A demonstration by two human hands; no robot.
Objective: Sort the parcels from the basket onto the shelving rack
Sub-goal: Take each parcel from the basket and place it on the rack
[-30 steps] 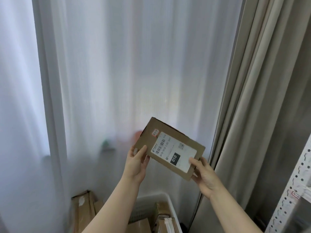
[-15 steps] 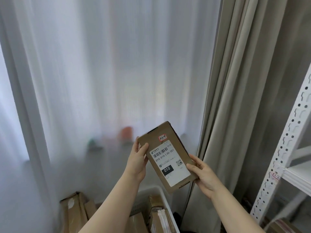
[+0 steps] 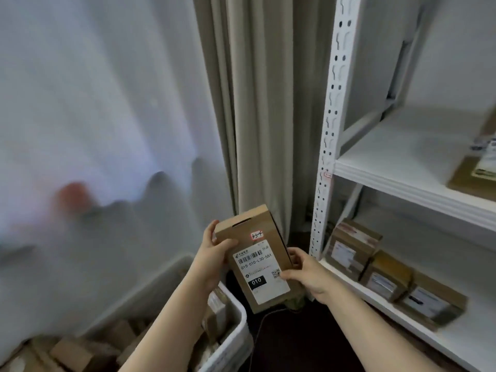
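A flat brown cardboard parcel (image 3: 248, 240) with a white shipping label and a small red-edged sticker is held up at bottom centre. My left hand (image 3: 214, 257) grips its upper left edge, thumb across the front. My right hand (image 3: 306, 275) holds its lower right edge. The white basket (image 3: 236, 328) with several cardboard parcels sits at the bottom left, below my left arm. The white shelving rack (image 3: 330, 135) stands on the right, just beyond the parcel.
Three brown parcels (image 3: 386, 275) stand in a row on the rack's lower shelf. Another parcel (image 3: 475, 173) lies at the right end of the shelf above. White sheer curtain and a beige drape (image 3: 255, 103) hang behind. A dark cable lies on the floor.
The view has swung right and down, bringing the rack's shelves into sight. The parcel has turned more upright and my hands carried it lower, toward the rack.
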